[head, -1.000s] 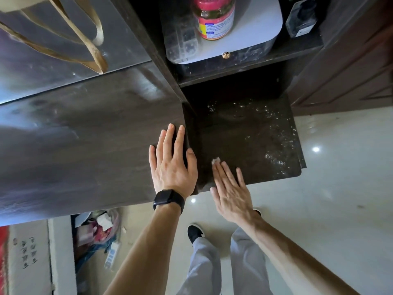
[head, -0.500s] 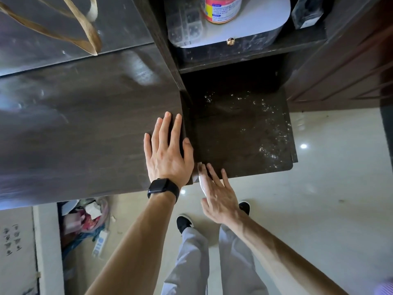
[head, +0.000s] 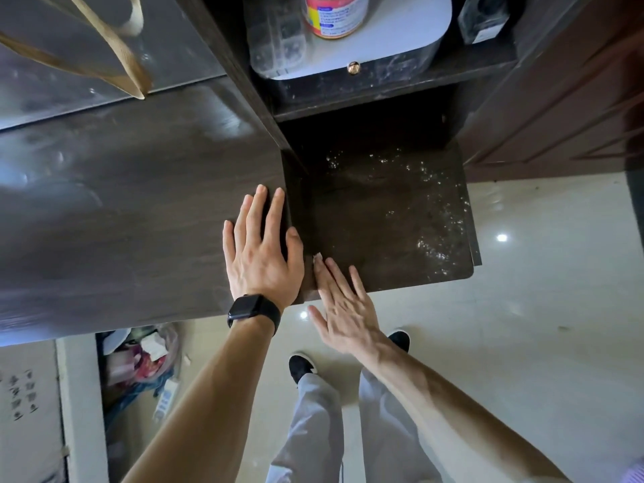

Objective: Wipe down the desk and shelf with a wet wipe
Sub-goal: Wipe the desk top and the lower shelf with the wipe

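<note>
My left hand, with a black watch on the wrist, lies flat with fingers spread on the dark wooden desk at its right front corner. My right hand presses a white wet wipe flat against the lower dark shelf, at the shelf's front left corner beside the desk's side panel. Only a small corner of the wipe shows past my fingertips. Pale dust specks cover the right and back of the shelf.
Above the shelf a compartment holds a white-lidded box, a red-capped jar, a clear plastic organiser and a dark bottle. Tan bag straps lie on the desk's far left. Bagged rubbish sits under the desk. A brown door stands right.
My right hand drew the wipe back toward the shelf's front edge, then slid it forward a little along the left side. My left hand stayed flat on the desk.
</note>
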Available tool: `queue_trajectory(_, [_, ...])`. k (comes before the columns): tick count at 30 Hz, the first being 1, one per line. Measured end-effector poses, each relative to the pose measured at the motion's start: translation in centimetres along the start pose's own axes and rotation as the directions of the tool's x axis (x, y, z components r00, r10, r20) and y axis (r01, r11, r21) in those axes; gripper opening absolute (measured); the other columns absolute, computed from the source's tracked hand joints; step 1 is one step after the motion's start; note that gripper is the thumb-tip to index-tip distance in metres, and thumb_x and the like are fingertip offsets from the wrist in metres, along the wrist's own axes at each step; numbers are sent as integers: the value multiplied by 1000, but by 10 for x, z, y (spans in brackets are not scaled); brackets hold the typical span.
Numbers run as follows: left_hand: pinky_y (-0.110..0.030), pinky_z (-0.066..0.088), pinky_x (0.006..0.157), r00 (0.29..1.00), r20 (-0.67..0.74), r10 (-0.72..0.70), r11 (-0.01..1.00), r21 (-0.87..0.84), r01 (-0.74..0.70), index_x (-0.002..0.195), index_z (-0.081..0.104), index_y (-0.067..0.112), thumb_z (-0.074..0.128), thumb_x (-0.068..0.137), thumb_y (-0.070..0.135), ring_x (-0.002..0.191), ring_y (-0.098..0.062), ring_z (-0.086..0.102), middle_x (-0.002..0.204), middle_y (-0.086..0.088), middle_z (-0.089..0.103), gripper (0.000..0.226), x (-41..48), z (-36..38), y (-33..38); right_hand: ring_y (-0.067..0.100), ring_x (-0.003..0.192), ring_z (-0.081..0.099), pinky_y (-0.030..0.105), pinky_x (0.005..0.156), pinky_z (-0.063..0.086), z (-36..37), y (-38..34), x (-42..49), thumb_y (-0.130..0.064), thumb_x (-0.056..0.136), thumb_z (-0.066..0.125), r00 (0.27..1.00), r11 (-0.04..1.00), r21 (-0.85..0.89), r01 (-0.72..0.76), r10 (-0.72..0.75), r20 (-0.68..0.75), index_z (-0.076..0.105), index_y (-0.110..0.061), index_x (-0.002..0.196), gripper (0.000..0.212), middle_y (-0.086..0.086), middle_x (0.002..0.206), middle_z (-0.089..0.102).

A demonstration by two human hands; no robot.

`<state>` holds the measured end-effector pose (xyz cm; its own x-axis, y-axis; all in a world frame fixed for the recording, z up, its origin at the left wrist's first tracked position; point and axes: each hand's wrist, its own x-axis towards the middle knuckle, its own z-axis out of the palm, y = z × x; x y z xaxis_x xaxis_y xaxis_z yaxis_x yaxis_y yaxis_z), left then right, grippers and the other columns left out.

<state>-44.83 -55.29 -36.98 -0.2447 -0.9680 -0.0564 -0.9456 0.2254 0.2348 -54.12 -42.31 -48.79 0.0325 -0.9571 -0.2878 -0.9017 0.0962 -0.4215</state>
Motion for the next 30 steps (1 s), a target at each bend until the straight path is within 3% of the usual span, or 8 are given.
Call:
queue_trajectory(5, [-46,10,123,1000,-15,2,1000,-10,-2,154,28,31,39,100,36,151,-15,13,163,6,21,55,0,0,1,21,156,4,52,125,6,-27,43,36,-70,94,36,997,986,-148,74,-78,-21,12,-22,161,86,-1,169,9])
queue_trajectory(10, [-46,9,123,1000,0,-11,1000,-15,11,154,27,32,38,100,37,151,-15,12,163,6,21,55,-1,0,1,25,156,-4,53,123,-1,-29,92,0,-57,101,25,925,918,-135,-373,357,-133,0,-17,161,76,5,169,-2])
queue_trajectory(13, [-46,8,123,1000,-1,-11,1000,-13,11,154,27,32,37,100,37,151,-15,12,163,6,20,55,0,0,1,29,156,-2,55,124,4,-31,94,-6,-52,102,26,850,853,-92,-514,492,-188,3,-6,159,77,14,168,0])
queue_trajectory(15, [-46,9,123,1000,-2,-11,1000,-14,11,154,27,32,38,100,37,151,-15,12,163,6,21,55,0,0,0,29,156,0,53,124,5,-23,67,2,-49,102,30,906,914,-72,-399,381,-184,9,-1,158,77,16,167,4])
queue_trajectory(17, [-45,9,123,1000,-11,-9,1000,-7,9,154,28,32,37,99,38,151,-15,13,163,6,21,55,0,0,0,25,156,2,52,125,9,-7,29,11,-46,102,36,986,990,-83,-111,99,-131,15,-2,158,75,13,167,8])
queue_trajectory(19, [-45,9,123,1000,-14,0,1000,-2,0,154,28,31,37,99,38,151,-15,14,163,6,22,56,-1,0,0,18,156,0,48,125,11,-3,10,18,-46,98,41,996,995,-81,59,-64,-55,16,-4,158,78,9,168,7])
queue_trajectory(25, [-43,6,123,1000,-6,2,1000,-7,-2,154,27,31,37,99,38,151,-15,13,163,6,21,56,-1,1,-1,16,156,-4,50,125,12,-5,27,-14,-56,94,43,983,979,-119,166,-156,93,13,-11,160,85,2,169,5])
queue_trajectory(30, [-45,8,123,1000,7,-5,1000,-8,5,154,26,32,36,99,39,151,-15,12,163,5,20,56,-1,-1,0,15,155,-6,49,125,11,-5,22,-10,-59,93,43,985,981,-126,150,-137,102,10,-9,160,90,4,169,2])
